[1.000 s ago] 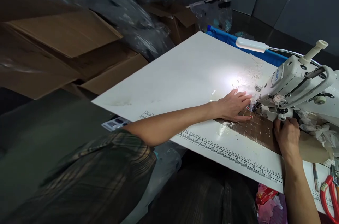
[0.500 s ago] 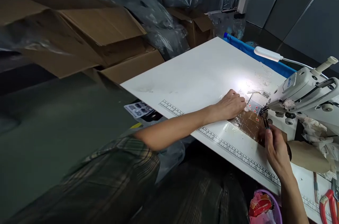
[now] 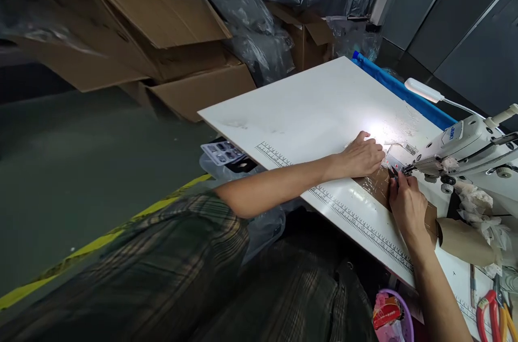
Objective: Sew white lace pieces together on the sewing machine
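Note:
My left hand (image 3: 362, 156) is closed, its curled fingers on the edge of a clear plastic piece with small red marks (image 3: 394, 165), beside the sewing machine's needle area. In my right hand (image 3: 408, 204) is a small dark pointed tool (image 3: 393, 172), like snips or tweezers; its tips are at the plastic, close to my left fingertips. The white sewing machine (image 3: 449, 145) has its presser foot just right of the tool. Under both hands lies a shiny brown sheet (image 3: 374, 185), partly covered by my right hand.
A white table (image 3: 291, 110) with printed rulers bears a lamp (image 3: 424, 90), a brown roll (image 3: 465, 242), red-handled pliers (image 3: 488, 312) and thread scraps. A purple basket (image 3: 407, 320) hangs below the front edge. Cardboard boxes (image 3: 162, 18) stand at the left.
My right hand has moved up and left, bringing the dark tool from beside the presser foot to the plastic near my left fingers. My left hand keeps its place; the camera view has shifted slightly.

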{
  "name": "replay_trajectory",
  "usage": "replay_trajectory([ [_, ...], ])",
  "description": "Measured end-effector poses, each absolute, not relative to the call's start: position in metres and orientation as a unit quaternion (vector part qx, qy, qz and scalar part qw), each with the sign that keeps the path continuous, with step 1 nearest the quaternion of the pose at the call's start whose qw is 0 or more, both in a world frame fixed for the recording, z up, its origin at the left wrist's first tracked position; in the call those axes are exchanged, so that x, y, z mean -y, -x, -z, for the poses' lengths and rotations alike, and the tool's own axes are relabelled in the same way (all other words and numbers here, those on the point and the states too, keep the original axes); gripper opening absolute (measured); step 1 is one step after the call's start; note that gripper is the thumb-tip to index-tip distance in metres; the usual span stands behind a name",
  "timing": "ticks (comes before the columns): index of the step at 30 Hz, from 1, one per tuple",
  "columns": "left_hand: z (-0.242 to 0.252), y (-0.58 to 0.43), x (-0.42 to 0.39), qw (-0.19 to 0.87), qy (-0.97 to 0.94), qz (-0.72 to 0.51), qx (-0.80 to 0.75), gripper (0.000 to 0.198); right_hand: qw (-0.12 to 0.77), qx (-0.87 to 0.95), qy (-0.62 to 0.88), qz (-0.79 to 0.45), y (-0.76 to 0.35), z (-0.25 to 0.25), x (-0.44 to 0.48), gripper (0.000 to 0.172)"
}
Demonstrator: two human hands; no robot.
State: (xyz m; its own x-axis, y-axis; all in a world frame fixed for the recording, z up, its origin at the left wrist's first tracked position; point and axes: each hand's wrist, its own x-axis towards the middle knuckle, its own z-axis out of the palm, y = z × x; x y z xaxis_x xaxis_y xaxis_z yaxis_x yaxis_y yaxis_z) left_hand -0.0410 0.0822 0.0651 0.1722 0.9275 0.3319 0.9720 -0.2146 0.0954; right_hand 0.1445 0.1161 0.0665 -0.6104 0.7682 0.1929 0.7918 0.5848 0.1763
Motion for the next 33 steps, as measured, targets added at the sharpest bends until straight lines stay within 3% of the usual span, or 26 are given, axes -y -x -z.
replay_trajectory([
  [6, -0.065, 0.046, -0.08, 0.04, 0.772, 0.158, 0.615, 0.02, 0.05, 0.883, 0.452, 0.115, -0.143, -0.071, -0.113, 0.035],
  [10, -0.072, 0.05, -0.08, -0.021, 0.785, 0.146, 0.602, 0.019, 0.153, 0.883, 0.435, 0.086, -0.175, -0.061, -0.104, 0.047],
  [13, -0.082, 0.054, -0.076, -0.136, 0.802, 0.182, 0.552, 0.015, 0.216, 0.886, 0.41, 0.025, -0.212, -0.05, -0.095, 0.061],
  [17, -0.087, 0.049, -0.041, -0.364, 0.799, 0.189, 0.438, 0.017, 0.173, 0.863, 0.468, -0.072, -0.25, -0.039, -0.092, 0.039],
  [20, -0.083, 0.027, 0.013, -0.438, 0.747, 0.27, 0.421, 0.007, 0.142, 0.837, 0.512, -0.129, -0.256, -0.033, -0.092, 0.024],
  [21, -0.081, 0.017, 0.033, -0.451, 0.727, 0.301, 0.422, 0.005, 0.142, 0.838, 0.508, -0.136, -0.255, -0.032, -0.092, 0.022],
  [25, -0.061, -0.024, 0.104, -0.485, 0.615, 0.39, 0.484, 0.027, 0.183, 0.888, 0.411, -0.098, -0.241, -0.025, -0.083, 0.022],
  [28, -0.028, -0.042, 0.132, -0.459, 0.565, 0.36, 0.584, 0.035, 0.22, 0.904, 0.362, -0.06, -0.236, -0.021, -0.076, 0.023],
  [33, 0.03, -0.06, 0.136, -0.4, 0.493, 0.292, 0.715, 0.026, 0.267, 0.917, 0.295, -0.039, -0.243, -0.02, -0.074, 0.026],
])
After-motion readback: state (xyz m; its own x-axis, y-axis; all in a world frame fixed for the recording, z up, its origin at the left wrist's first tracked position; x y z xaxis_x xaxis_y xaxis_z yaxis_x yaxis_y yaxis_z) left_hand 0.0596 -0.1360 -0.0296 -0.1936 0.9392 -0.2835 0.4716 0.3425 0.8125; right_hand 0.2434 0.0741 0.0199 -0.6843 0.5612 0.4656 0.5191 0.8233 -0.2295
